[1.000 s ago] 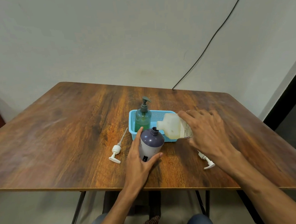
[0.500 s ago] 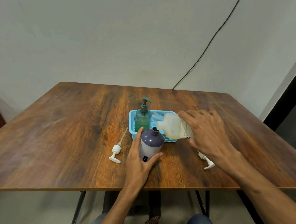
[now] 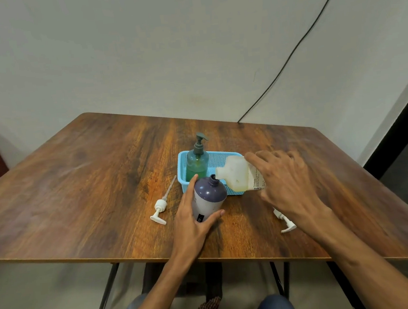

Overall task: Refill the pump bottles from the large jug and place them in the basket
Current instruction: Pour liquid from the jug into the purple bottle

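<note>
Two narrow openings must meet here: the spout of the tilted jug (image 3: 236, 176) sits right at the open neck of the purple bottle (image 3: 209, 196). If the jug tips further or slides aside, I think the liquid would run down the bottle onto the bench (image 3: 77, 191); overfilling would do the same. The bottle stands upright between the hands, just before the blue basket (image 3: 182, 167). The left hand (image 3: 192, 226) is wrapped around its side; the right hand (image 3: 288, 183) grips the jug from above. A green bottle (image 3: 197, 163) stands in the basket, and two loose pumps (image 3: 159, 208) lie on the bench, one each side.
</note>
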A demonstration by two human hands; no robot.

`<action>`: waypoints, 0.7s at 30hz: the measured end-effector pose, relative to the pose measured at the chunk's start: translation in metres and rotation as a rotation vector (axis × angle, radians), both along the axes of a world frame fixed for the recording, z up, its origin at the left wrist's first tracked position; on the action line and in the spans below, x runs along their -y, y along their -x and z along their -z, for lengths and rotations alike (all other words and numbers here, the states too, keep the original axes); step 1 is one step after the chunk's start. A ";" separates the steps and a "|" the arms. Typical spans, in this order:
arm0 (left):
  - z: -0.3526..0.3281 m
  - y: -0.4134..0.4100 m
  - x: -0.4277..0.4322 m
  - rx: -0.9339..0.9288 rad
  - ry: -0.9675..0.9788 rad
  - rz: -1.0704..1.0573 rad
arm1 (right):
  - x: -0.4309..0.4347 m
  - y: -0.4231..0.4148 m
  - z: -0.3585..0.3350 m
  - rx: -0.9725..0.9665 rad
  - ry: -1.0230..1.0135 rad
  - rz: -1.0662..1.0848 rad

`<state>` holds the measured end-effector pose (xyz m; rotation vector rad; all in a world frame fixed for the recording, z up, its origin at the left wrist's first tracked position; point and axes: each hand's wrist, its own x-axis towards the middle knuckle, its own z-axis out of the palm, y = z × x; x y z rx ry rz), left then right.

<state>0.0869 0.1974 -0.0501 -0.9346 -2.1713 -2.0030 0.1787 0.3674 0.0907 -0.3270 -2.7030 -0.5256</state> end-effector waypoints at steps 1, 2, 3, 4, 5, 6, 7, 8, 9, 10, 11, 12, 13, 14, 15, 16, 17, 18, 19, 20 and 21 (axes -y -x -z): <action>0.000 0.000 0.000 0.000 0.002 -0.003 | 0.000 0.000 0.000 0.001 0.004 -0.001; -0.001 0.000 0.000 -0.001 0.003 -0.006 | 0.000 0.000 0.000 0.001 0.006 -0.003; -0.001 0.000 0.000 -0.003 0.005 -0.009 | 0.000 0.000 0.000 0.000 0.006 -0.003; -0.001 -0.001 0.000 -0.006 0.006 -0.011 | 0.000 0.000 0.000 -0.001 0.004 -0.003; -0.001 -0.001 0.000 -0.008 0.008 -0.013 | 0.000 -0.001 0.000 -0.002 0.001 -0.002; -0.001 -0.001 0.000 -0.010 0.008 -0.015 | 0.000 -0.001 0.000 -0.004 -0.001 0.000; -0.002 -0.001 0.000 -0.013 0.008 -0.017 | 0.000 -0.001 0.000 -0.006 -0.002 0.001; -0.002 -0.002 0.001 -0.015 0.008 -0.018 | 0.000 -0.001 0.000 -0.010 -0.002 0.001; -0.002 -0.002 0.001 -0.016 0.008 -0.017 | -0.001 -0.001 0.000 -0.013 -0.001 0.001; -0.002 -0.002 0.001 -0.017 0.008 -0.016 | -0.001 -0.001 0.001 -0.013 -0.001 0.000; -0.003 -0.002 0.001 -0.017 0.007 -0.015 | 0.000 -0.001 0.000 -0.012 -0.003 0.000; -0.003 -0.002 0.001 -0.015 0.007 -0.016 | 0.000 -0.001 0.000 -0.010 -0.004 0.000; -0.003 -0.002 0.001 -0.016 0.007 -0.017 | 0.000 -0.001 0.000 -0.010 -0.004 0.000; -0.003 -0.002 0.001 -0.018 0.008 -0.017 | 0.000 -0.001 0.000 -0.009 0.000 0.000; -0.003 -0.002 0.001 -0.020 0.007 -0.017 | 0.000 -0.001 0.000 -0.009 0.003 0.001; -0.002 -0.002 0.001 -0.020 0.007 -0.017 | 0.000 -0.001 0.000 -0.009 0.000 0.000; -0.002 -0.002 0.001 -0.018 0.005 -0.019 | 0.000 -0.001 0.000 -0.010 -0.006 0.001; -0.002 -0.002 0.001 -0.016 0.004 -0.019 | 0.000 -0.001 0.000 -0.013 -0.012 0.000; -0.002 -0.002 0.001 -0.017 0.004 -0.018 | 0.000 -0.001 0.001 -0.018 -0.017 0.000; -0.002 -0.002 0.001 -0.019 0.003 -0.017 | -0.001 -0.001 0.001 -0.022 -0.021 -0.001; -0.001 -0.001 0.001 -0.020 0.003 -0.016 | -0.001 -0.001 0.001 -0.026 -0.023 -0.001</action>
